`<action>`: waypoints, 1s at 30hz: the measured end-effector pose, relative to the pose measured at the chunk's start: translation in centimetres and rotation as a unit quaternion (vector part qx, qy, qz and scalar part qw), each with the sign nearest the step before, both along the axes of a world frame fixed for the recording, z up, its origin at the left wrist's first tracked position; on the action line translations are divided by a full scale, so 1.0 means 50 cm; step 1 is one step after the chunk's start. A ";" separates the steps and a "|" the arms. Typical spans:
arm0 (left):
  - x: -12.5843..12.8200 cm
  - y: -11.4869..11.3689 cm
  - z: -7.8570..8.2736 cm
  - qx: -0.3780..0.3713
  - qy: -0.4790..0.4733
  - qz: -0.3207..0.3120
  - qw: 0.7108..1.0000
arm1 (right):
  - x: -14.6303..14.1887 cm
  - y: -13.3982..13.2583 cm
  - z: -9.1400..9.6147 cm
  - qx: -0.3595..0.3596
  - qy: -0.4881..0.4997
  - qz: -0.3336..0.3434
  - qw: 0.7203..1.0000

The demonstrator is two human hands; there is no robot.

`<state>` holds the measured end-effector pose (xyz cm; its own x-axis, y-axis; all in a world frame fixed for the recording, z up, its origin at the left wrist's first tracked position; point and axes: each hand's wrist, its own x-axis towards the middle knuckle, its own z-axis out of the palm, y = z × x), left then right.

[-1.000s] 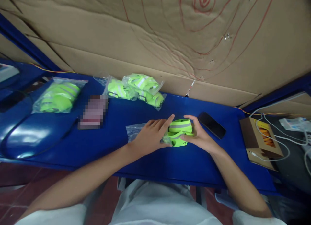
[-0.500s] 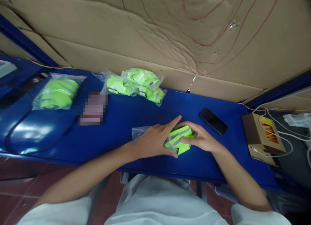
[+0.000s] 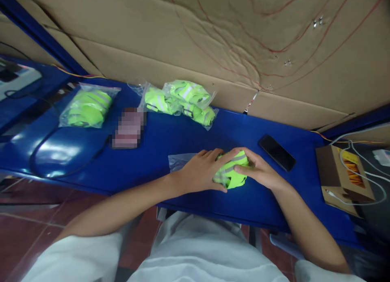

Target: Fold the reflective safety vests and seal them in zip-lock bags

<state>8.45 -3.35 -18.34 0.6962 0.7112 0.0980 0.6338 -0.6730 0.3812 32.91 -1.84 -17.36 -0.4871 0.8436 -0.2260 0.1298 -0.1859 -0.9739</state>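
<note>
A folded neon-green reflective vest with grey stripes is between my two hands over the blue table. My left hand grips its left side, thumb below and fingers over the top. My right hand closes round its right side, with the thumb lying across the front. A clear plastic bag sticks out to the left from under my left hand. Clear film also shows over the vest's left end, but my left hand hides how far the vest sits inside the bag.
Several bagged green vests lie against the cardboard wall, with another bagged vest farther left. A blurred-out flat item rests near them. To the right are a black phone, an open cardboard box and white cables.
My left fingers have come down from a raised, spread pose onto the vest. My right hand has shifted slightly with it. The whole view has turned a little.
</note>
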 end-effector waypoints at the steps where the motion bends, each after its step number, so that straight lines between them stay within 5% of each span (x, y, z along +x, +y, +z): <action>1: -0.001 0.000 0.000 -0.045 -0.024 -0.014 0.999 | 0.004 0.000 0.000 0.014 -0.015 0.044 0.999; 3: -0.003 0.002 -0.002 -0.111 -0.070 -0.025 0.991 | 0.006 -0.001 -0.001 0.031 -0.028 0.097 0.994; 5: -0.007 0.009 -0.004 -0.129 -0.105 -0.014 0.986 | -0.001 -0.004 -0.004 0.044 -0.026 0.076 0.996; 10: -0.017 0.021 0.003 -0.012 -0.093 0.014 0.996 | -0.029 -0.008 -0.016 -0.013 0.032 -0.069 0.997; 16: -0.011 0.001 0.011 0.044 0.057 -0.006 0.997 | -0.045 -0.011 -0.016 -0.085 0.047 -0.103 0.990; 20: -0.007 0.005 -0.003 0.040 0.034 0.001 0.999 | -0.048 -0.020 -0.024 0.073 -0.058 -0.076 0.993; 24: -0.016 0.023 -0.013 -0.042 -0.045 0.013 0.998 | -0.034 -0.027 -0.032 0.271 -0.186 -0.018 0.944; 28: -0.028 0.038 -0.012 -0.108 -0.117 0.022 0.987 | -0.020 -0.027 -0.029 0.311 -0.203 0.081 0.925; 30: -0.029 0.039 -0.011 -0.110 -0.121 0.019 0.986 | -0.021 -0.027 -0.025 0.316 -0.203 0.071 0.924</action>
<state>7.01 -1.38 -18.91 0.6437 0.7591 0.0975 0.5303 -0.5342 0.6583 31.84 -3.20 -18.62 -0.5870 0.8033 0.1009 0.4879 0.4505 -0.7477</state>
